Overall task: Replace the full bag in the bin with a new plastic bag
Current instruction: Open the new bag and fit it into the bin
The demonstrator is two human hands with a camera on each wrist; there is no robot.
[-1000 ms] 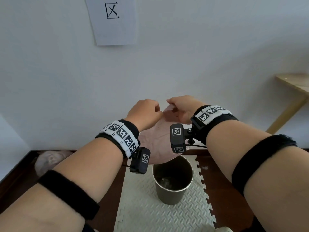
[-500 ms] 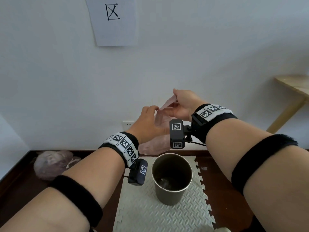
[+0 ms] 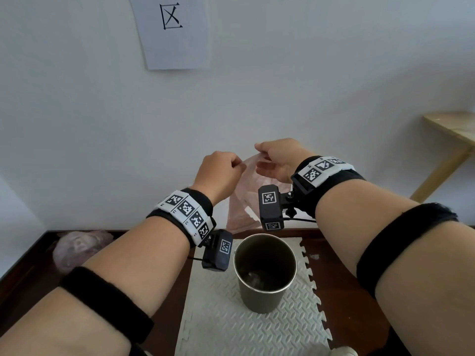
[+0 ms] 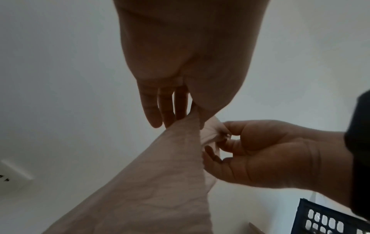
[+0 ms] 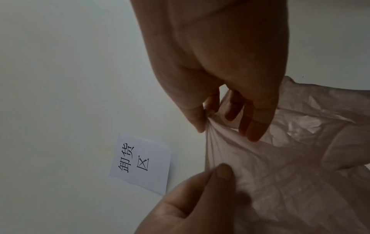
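While both hands [image 3: 218, 173] pinch pink bag [image 5: 280, 166], wall sign [image 5: 140, 163] reads 卸货区.

- New bag [image 3: 241, 201]: thin, translucent pinkish plastic film, crinkled.
- Bin [image 3: 264, 291]: dull, smooth metal-looking wall.
- Mat [image 3: 231, 330]: pale foam, embossed ribbed texture.
- Floor [image 3: 341, 291]: dark glossy wood.
- Sign [image 3: 177, 34]: matt white paper.
- Full bag [image 3: 77, 246]: wrinkled pinkish plastic.

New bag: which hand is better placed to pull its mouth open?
Probably right. The right hand already has fingers inside the bag mouth; the left hand just pinches the edge.
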